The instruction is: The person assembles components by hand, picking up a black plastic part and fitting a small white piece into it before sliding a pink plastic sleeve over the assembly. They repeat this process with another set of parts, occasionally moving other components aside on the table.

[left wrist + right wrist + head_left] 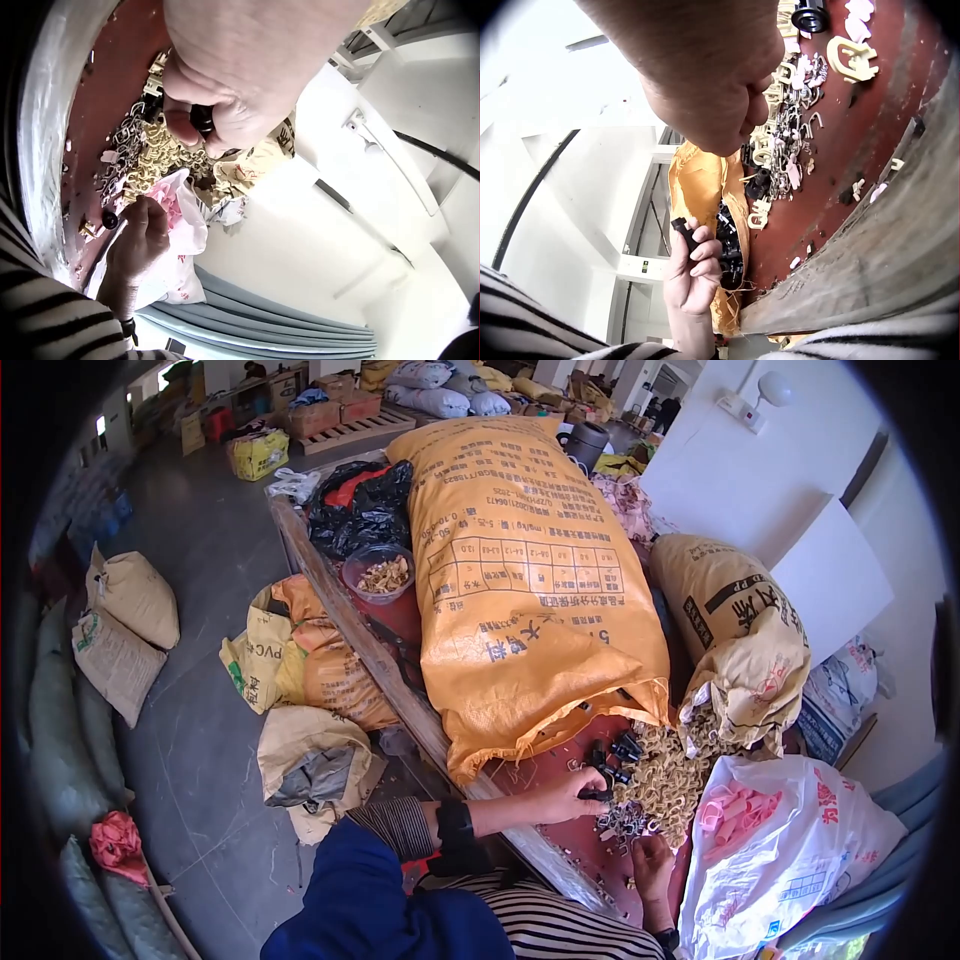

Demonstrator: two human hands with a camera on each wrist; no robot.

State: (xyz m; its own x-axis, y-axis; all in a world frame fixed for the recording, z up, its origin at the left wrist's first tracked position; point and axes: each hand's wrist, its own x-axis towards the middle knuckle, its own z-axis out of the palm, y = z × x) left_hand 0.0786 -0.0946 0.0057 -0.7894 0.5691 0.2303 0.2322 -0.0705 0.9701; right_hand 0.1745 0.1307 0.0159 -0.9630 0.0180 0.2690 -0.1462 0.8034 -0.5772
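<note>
My left hand pinches a black part between thumb and fingers, just left of the small metal pieces; the right wrist view shows this black part upright in the left hand. My right hand is at the near side of the metal pieces, fingers curled; whether it holds anything is hidden. Cream-coloured clips lie heaped beyond both hands. More black parts rest on the red tabletop near the mouth of the orange sack.
A white bag with pink pieces stands at the right. Behind it leans a tan sack. A bowl of clips sits left of the orange sack. The wooden table edge runs along the left, with sacks on the floor beyond.
</note>
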